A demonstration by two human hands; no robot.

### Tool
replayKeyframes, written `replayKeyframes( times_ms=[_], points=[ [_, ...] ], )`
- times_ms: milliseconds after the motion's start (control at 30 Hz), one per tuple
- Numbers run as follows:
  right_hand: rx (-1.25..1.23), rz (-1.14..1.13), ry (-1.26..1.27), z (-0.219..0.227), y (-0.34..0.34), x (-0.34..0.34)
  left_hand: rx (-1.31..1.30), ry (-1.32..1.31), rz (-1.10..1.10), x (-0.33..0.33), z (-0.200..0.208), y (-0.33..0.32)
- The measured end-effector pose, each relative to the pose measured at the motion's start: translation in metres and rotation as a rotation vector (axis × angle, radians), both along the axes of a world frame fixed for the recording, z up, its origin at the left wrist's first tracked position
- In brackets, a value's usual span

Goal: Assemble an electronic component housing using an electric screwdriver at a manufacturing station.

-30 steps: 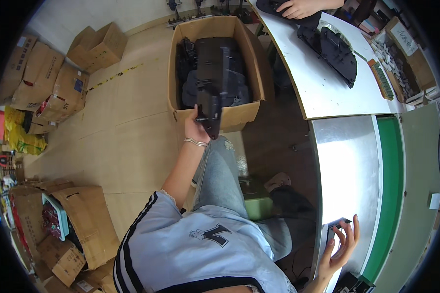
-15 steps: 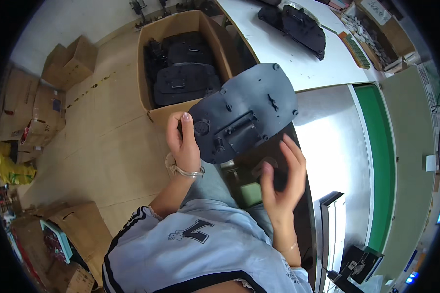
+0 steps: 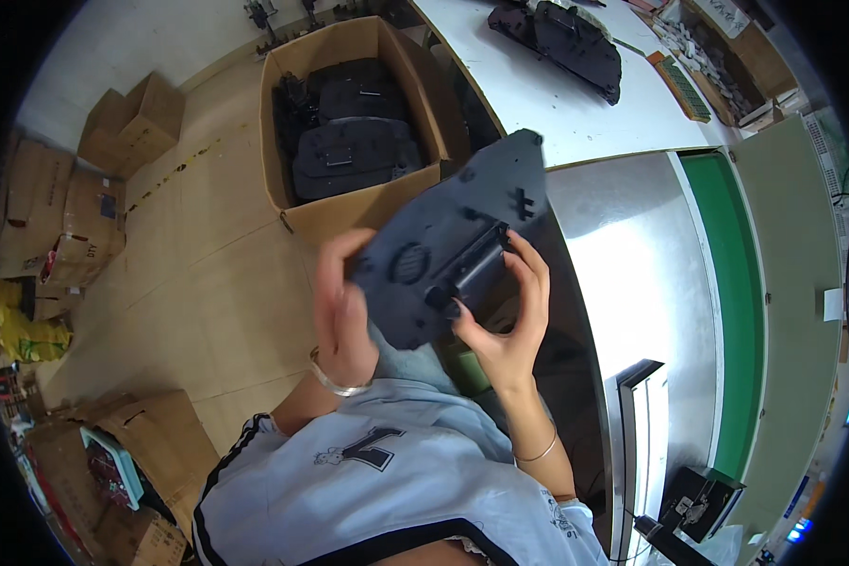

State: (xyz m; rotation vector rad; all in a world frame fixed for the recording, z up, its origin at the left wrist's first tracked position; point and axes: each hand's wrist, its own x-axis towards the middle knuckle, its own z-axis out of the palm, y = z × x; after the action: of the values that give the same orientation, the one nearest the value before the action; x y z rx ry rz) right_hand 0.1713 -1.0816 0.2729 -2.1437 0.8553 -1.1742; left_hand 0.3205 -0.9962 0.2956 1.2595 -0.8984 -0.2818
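Observation:
A black plastic cover panel [image 3: 434, 226] with molded posts, a round grille and a raised long housing hangs tilted in front of me, above my lap. My left hand [image 3: 341, 307] is closed on its left edge, thumb slightly blurred. With thumb and fingers, my right hand [image 3: 509, 325] grips the raised housing near the panel's lower right edge. Beyond the panel, an open cardboard box [image 3: 349, 212] holds several similar black panels [image 3: 354, 156].
On the white table [image 3: 575, 132] at the upper right lie black plastic parts [image 3: 561, 47] and a green strip [image 3: 681, 87]. A metal surface [image 3: 623, 255] and green channel [image 3: 726, 311] run along my right. More cardboard boxes [image 3: 146, 113] stand on the floor at left.
My right hand has moved in and taken hold of the panel's raised housing. The panel has turned and tilted, its near end coming lower. My left hand has shifted slightly left and down.

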Motion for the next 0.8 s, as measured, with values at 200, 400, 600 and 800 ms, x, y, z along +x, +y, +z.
replayKeyframes(
  times_ms=[200, 400, 600, 800],
  points=[
    [1.471, 0.368, -0.953, -0.013, 0.013, -0.022, -0.099, -0.470, -0.392, 0.018, 0.018, 0.000],
    [1.522, 0.754, -1.289, -0.010, 0.015, -0.021, 0.254, -0.864, -0.309, -0.012, 0.034, -0.006],
    [1.374, 0.806, -1.310, -0.015, 0.014, -0.029, 0.302, -0.955, -0.331, -0.025, 0.041, -0.012],
    [1.185, 0.762, -1.224, -0.025, 0.016, -0.036, 0.308, -0.979, -0.355, -0.033, 0.044, -0.018]
  ],
)
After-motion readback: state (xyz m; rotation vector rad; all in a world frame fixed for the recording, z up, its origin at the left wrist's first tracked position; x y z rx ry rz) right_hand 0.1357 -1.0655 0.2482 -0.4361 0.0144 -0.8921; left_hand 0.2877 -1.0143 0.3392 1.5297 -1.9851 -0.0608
